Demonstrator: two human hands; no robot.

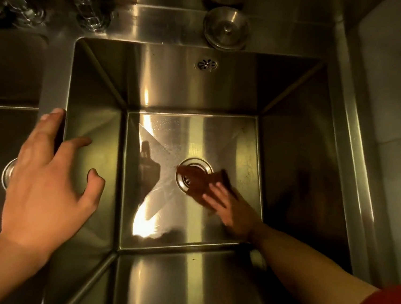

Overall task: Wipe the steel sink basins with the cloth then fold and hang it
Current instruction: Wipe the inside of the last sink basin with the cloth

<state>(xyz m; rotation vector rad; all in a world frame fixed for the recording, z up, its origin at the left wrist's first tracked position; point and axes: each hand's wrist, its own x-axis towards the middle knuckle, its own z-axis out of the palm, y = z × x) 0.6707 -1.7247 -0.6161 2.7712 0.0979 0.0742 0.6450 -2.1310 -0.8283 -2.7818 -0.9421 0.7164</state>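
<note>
Fingers (211,195) of the right hand (231,211) are laid flat, slightly apart, on a dark cloth (200,180), pressed to the floor of the big steel basin (98,88); cloth lies under and ahead of the fingertips, partly over the drain (193,174). Left hand (48,174) is spread w/ fingers apart at the divider betw. basins. A round strainer lid (225,28) is seen on the back ledge.

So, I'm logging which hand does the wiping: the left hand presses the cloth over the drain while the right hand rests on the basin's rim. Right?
Not quite: the head view shows the hands swapped. The right hand presses the cloth over the drain, and the left hand rests on the basin's rim.
</note>
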